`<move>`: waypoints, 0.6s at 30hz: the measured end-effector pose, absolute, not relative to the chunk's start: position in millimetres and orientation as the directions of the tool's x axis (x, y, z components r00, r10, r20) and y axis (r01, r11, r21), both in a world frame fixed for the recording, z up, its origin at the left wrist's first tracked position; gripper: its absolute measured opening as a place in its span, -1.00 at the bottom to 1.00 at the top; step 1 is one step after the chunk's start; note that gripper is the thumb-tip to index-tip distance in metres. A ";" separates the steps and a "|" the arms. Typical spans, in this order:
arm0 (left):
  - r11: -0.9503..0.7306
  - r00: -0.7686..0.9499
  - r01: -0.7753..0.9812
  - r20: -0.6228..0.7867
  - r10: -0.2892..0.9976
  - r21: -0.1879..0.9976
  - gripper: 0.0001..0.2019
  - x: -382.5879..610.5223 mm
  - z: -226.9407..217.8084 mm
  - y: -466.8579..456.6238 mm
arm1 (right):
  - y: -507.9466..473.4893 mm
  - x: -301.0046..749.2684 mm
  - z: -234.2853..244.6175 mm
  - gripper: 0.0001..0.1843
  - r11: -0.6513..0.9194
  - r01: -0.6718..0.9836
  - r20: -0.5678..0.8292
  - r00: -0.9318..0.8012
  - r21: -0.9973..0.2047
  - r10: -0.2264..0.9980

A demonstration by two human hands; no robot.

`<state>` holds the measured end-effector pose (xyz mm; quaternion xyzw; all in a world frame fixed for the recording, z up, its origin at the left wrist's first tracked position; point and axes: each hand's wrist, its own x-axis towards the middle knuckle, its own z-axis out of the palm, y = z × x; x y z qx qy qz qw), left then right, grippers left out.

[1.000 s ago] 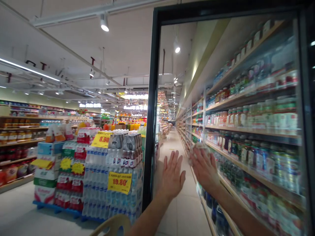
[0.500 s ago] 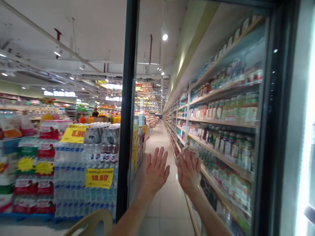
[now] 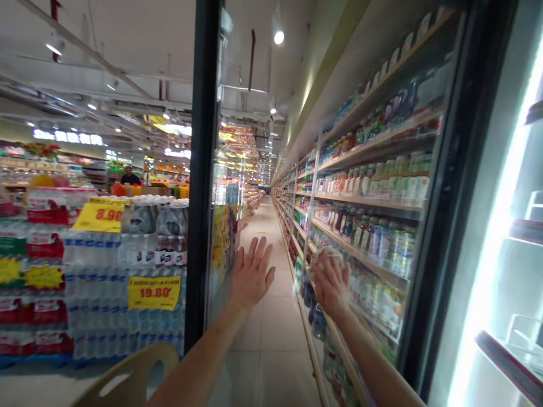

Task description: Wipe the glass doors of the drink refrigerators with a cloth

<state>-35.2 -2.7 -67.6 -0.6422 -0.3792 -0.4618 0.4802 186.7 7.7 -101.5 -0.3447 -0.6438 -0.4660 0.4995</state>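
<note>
A tall glass door with a black frame (image 3: 199, 169) stands swung out in front of me. My left hand (image 3: 252, 274) lies flat on the glass, fingers spread and holding nothing. My right hand (image 3: 331, 287) presses a crumpled pale cloth (image 3: 324, 254) against the same pane, just right of the left hand. Through the glass I see a long aisle and shelves of bottles and jars (image 3: 373, 226).
The lit inside of a cooler (image 3: 500, 237) with a shelf edge (image 3: 509, 362) is at the right. Stacked packs of bottled water with yellow price signs (image 3: 153, 291) stand at the left. A tan chair back (image 3: 127, 373) is below. A person (image 3: 129, 176) stands far off.
The door's left frame and both hands have shifted left in my view, and the lit cooler interior has come into sight at the right. Both hands stay on the glass.
</note>
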 end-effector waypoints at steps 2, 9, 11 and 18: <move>-0.255 0.288 0.929 0.956 0.048 -0.267 -0.53 -34.6 -67.2 -2.2 | 9.2 196.3 -102.1 -0.50 0.241 0.969 0.997 -0.045 0.057 -0.058; -0.278 0.260 0.932 0.963 0.067 -0.232 -0.52 -33.5 -68.5 -0.1 | 8.4 173.1 -118.0 -0.51 0.369 0.876 0.942 -0.335 0.310 0.006; -0.274 0.263 0.932 0.963 0.061 -0.238 -0.52 -34.0 -68.6 -0.1 | 10.6 186.1 -114.9 -0.47 0.297 0.929 0.974 -0.224 0.222 -0.028; -0.303 0.248 0.923 0.969 -0.006 -0.238 -0.53 -34.6 -69.0 2.6 | 15.8 197.5 -102.6 -0.43 0.245 0.949 0.980 -0.195 0.198 -0.034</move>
